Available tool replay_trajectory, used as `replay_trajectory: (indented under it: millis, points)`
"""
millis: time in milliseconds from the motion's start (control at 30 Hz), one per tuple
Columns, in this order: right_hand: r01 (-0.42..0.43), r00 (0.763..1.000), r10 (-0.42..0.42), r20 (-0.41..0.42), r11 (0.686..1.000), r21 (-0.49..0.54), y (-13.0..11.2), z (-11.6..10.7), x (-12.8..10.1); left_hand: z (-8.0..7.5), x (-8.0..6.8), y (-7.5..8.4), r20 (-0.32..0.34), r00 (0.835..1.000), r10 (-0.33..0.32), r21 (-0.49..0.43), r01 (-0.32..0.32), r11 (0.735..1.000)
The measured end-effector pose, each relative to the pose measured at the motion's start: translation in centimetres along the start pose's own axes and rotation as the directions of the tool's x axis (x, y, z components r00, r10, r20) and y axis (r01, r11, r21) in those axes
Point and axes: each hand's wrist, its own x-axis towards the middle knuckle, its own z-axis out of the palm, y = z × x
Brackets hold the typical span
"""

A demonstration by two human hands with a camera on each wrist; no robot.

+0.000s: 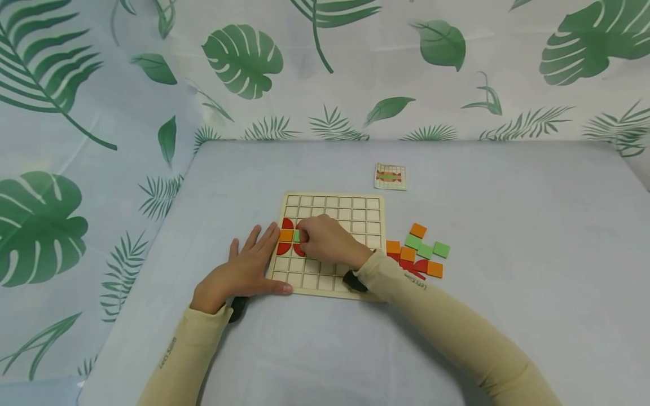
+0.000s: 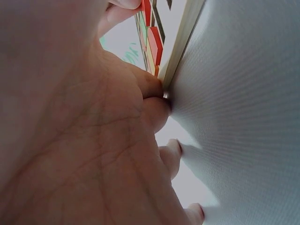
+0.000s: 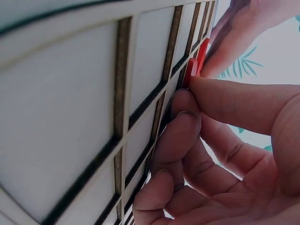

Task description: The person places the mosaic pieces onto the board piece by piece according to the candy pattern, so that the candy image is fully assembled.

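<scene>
My left hand point(image 1: 249, 270) rests at the left side of a wooden grid board point(image 1: 325, 279), its fingers extended against the edge and its thumb at the near corner. In the left wrist view, its fingertips touch the board's side. Over the board's left part, my right hand point(image 1: 327, 239) has curled fingers and pinches at a green square tile point(image 1: 297, 235), mostly covered by the fingertips. An orange square tile point(image 1: 286, 235) lies left of it. Red quarter-round pieces point(image 1: 283, 248) sit above and below that row. In the right wrist view, the thumb is close to a red piece point(image 3: 191, 70).
Right of the board is a loose pile of orange tiles point(image 1: 434, 269), green tiles point(image 1: 441, 250) and red pieces point(image 1: 420, 265), partly behind the right sleeve. A small pattern card point(image 1: 390, 185) lies beyond the board. A leaf-print cloth point(image 1: 315, 84) hangs behind the table.
</scene>
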Motion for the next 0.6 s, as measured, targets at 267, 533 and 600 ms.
replay_trajectory:
  millis: [267, 533, 600]
  points:
    - [0.015, 1.000, -0.015, 0.010, 0.999, 0.038, 0.4, -0.3, -0.5, 0.1, 0.2, 0.1, 0.002, 1.000, -0.007, -0.002, 0.007, 1.000]
    - [0.089, 0.996, -0.090, -0.002, 0.992, 0.084, 1.6, -0.5, -2.1, 0.2, 0.2, 0.0, 0.002, 1.000, -0.016, 0.003, 0.016, 1.000]
    - [0.112, 0.994, -0.112, -0.005, 0.989, 0.096, 1.9, -0.7, -2.7, 0.2, 0.2, 0.0, 0.001, 1.000, -0.015, 0.005, 0.015, 1.000]
